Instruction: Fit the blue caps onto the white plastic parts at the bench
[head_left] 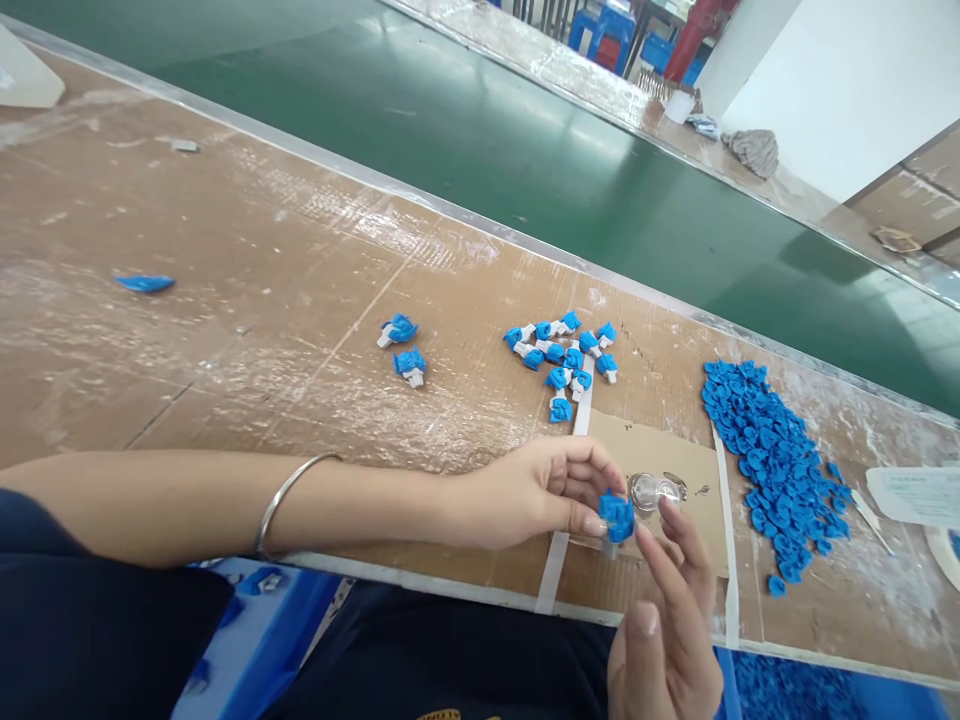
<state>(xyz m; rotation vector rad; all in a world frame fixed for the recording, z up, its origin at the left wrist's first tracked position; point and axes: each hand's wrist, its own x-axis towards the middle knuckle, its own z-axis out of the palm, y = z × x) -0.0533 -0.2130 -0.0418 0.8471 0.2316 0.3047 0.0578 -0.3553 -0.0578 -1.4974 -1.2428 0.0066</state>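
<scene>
My left hand (547, 490) pinches a small blue plastic flower (616, 516) between thumb and fingertips, a pale stub showing beneath it. My right hand (671, 620) is just beside the flower, its index fingertip at the flower's right edge and thumb held apart; I cannot tell whether the fingertip touches. Behind the fingers, a small clear round container (654, 490) rests on a cardboard sheet (697, 540). Several blue flowers with white bases (559, 378) lie in a cluster beyond my left hand. Two more such flowers (409, 365) lie farther left.
A heap of loose blue petal-like pieces (772, 450) covers the table (300, 300) on the right, near a white tool (874, 522). One blue piece (145, 283) lies far left. A green conveyor belt (450, 120) runs behind. Blue bins (795, 685) sit below the front edge.
</scene>
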